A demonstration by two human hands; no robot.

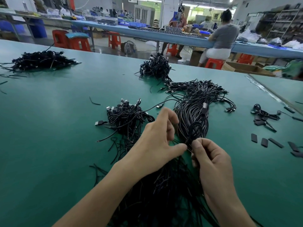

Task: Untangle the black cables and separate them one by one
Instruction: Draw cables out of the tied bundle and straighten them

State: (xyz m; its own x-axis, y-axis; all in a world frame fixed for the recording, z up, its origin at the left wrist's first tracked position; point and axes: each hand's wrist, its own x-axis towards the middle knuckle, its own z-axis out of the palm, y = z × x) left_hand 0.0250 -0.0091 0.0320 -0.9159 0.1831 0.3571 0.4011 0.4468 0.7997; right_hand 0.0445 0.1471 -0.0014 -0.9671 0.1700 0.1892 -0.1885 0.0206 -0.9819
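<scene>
A long bundle of black cables (193, 112) runs down the middle of the green table (49, 145) toward me, its USB plugs fanned out at the far end. A small coiled loop of black cable (194, 130) stands up from the bundle. My right hand (211, 159) pinches the base of that loop between thumb and forefinger. My left hand (157, 141) is beside it, thumb tip touching thin cable strands at the same spot, fingers curled above. A tangled heap of black cables (126, 118) lies just left of my left hand.
Two more cable piles sit farther back, one at the far left (41, 60) and one at the centre (155, 66). Short black sleeve pieces (265, 141) and a small cable bunch (264, 115) lie at the right. Behind the table, a seated person (221, 40) works at another bench.
</scene>
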